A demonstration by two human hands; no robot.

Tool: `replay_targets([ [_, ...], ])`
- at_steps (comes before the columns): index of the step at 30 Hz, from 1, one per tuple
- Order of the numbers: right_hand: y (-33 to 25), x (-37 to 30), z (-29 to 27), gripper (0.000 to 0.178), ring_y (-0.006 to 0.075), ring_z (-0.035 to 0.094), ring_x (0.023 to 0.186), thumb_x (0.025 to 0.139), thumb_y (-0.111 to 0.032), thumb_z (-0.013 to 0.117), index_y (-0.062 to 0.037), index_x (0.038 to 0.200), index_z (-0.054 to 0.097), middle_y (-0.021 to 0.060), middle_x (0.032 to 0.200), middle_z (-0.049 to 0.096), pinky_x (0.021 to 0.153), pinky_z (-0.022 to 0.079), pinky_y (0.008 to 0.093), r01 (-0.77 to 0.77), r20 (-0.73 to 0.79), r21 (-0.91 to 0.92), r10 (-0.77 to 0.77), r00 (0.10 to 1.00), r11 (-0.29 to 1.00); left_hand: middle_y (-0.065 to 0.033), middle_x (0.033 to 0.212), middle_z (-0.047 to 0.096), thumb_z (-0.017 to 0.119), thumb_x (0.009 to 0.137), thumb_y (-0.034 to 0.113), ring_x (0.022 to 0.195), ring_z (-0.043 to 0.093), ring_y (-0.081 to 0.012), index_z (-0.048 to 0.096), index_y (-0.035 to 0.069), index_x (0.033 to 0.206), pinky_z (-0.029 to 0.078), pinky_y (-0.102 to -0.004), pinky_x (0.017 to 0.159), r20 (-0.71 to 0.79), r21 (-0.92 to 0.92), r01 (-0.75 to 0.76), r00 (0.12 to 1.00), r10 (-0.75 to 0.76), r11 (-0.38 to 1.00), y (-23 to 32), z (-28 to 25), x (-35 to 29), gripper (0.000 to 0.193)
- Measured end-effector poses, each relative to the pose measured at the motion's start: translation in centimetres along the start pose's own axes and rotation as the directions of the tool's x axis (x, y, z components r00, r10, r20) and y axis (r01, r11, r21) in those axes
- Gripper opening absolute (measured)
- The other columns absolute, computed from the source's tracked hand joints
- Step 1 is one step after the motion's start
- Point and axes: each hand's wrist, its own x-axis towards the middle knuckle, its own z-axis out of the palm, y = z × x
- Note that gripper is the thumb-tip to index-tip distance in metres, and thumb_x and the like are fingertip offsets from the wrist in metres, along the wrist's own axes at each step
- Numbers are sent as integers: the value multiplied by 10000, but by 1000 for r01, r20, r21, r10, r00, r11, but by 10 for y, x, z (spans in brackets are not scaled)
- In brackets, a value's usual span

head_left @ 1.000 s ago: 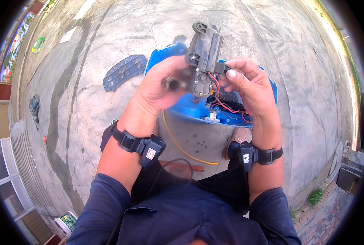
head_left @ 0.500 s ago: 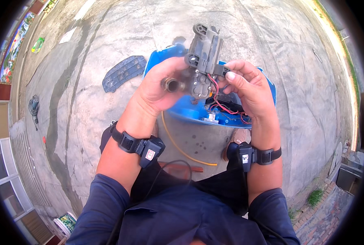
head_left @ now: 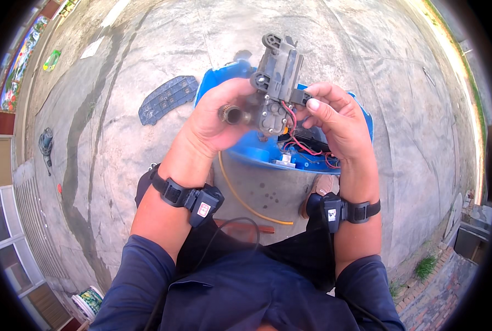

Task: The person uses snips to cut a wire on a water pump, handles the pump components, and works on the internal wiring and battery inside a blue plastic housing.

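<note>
A dusty grey electric pump [head_left: 281, 71] is held up over a blue plastic housing [head_left: 249, 151]. My left hand [head_left: 213, 118] is closed around the pump's left side, next to a round open-ended hose fitting [head_left: 233, 115]. With thumb and fingers, my right hand [head_left: 338, 121] pinches a small black block [head_left: 300, 96] on the pump's right side. Red and dark wires [head_left: 294, 132] run from the pump down into the housing. A black part and a small white part [head_left: 284, 160] show inside it, but my hands and the pump hide much of the interior.
A dark ribbed curved panel [head_left: 169, 99] lies on the concrete left of the housing. Near my feet are a yellow hose [head_left: 236, 194] and a reddish bar [head_left: 265, 228]. A dark tool-like object [head_left: 46, 148] lies far left, and a patterned bucket [head_left: 89, 300] stands lower left.
</note>
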Motion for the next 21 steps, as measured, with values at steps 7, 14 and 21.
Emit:
replay_targets([
  [7,0,0,-1,217,126,683,841,911,-165,736,-52,1088,680,34,932,713,704,517,249,7,15,3,-7,1000,1000,-156,1148,687,508,969,292,1031,664,-259,633,-35,1212,521,-397,895,18,19,-9,1000,9,1000,-2,-2,1,426],
  [14,2,-1,-2,219,118,670,814,910,-165,737,-53,1088,680,40,927,712,707,514,249,15,10,3,-15,1000,1000,-154,1139,689,509,973,304,1021,664,-257,637,-30,1207,525,-389,874,26,36,-15,1000,14,999,-2,-1,0,428],
  [21,1,-1,-3,218,116,665,790,910,-183,737,-52,1078,689,43,896,717,705,510,242,-18,2,-6,18,1000,1000,-153,1132,692,522,970,321,1002,670,-253,641,-30,1201,533,-384,833,7,68,-17,1000,16,998,-1,2,0,436],
])
